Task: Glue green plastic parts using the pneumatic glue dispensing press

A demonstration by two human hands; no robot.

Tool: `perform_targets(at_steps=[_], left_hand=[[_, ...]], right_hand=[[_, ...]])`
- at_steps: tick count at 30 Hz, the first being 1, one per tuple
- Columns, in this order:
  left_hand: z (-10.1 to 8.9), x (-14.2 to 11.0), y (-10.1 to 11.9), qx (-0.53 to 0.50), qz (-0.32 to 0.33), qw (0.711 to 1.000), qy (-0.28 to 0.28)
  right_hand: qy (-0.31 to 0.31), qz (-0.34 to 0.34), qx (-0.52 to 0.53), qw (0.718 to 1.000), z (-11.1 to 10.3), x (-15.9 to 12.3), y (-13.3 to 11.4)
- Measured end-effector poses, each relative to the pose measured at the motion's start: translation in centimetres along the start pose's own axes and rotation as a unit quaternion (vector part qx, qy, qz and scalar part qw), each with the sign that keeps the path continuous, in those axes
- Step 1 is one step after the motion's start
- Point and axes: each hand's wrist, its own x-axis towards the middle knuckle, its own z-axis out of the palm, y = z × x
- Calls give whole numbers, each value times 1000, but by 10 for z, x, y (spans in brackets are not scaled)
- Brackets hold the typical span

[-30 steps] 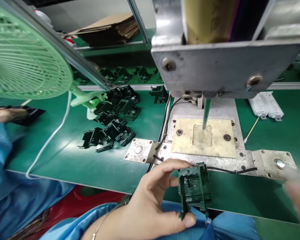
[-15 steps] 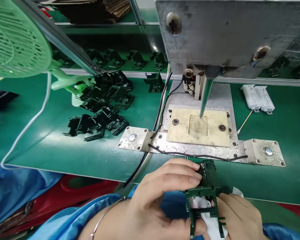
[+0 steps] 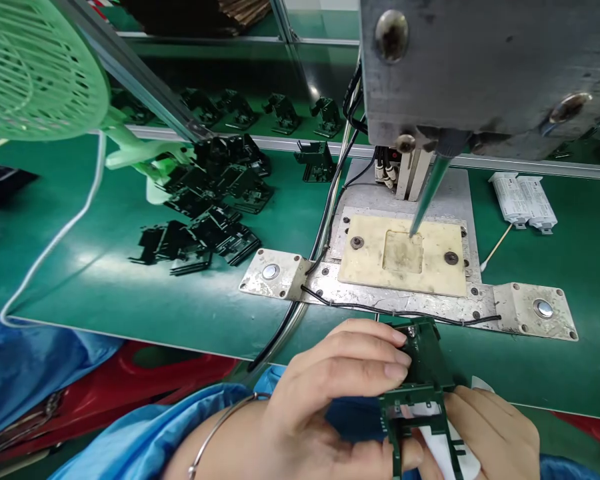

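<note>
At the table's front edge, my left hand (image 3: 330,400) is closed on a dark green-black plastic frame (image 3: 427,357), with its fingers on top and the thumb below. The frame has an open window on the side towards me. Beside its right side, my right hand (image 3: 495,433) is closed on a white cloth (image 3: 443,450) that shows through the window. Some of the right fingers are hidden behind the frame. Just beyond the hands is a press fixture with a cream plate (image 3: 355,273) that has a square recess.
A metal press head (image 3: 475,73) with a green rod (image 3: 433,190) overhangs the plate. Push buttons (image 3: 271,271) flank it. Dark plastic parts (image 3: 215,193) lie piled left, by a green fan (image 3: 35,73). White modules (image 3: 523,200) and a cotton swab (image 3: 496,247) lie right.
The frame and both hands have shifted slightly right in the picture, and the frame is turned a little. The view itself has moved slightly. Both hands keep their hold.
</note>
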Motion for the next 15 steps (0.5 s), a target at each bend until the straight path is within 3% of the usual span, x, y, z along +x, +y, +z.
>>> perform_targets(at_steps=[8, 15], left_hand=[[-1, -5, 1, -9, -6, 1000, 10], [-4, -1, -1, 0, 19, 1000, -19]], right_hand=[[-39, -37, 16, 998, 1, 7, 1], [-10, 12, -12, 1000, -14, -1, 12]])
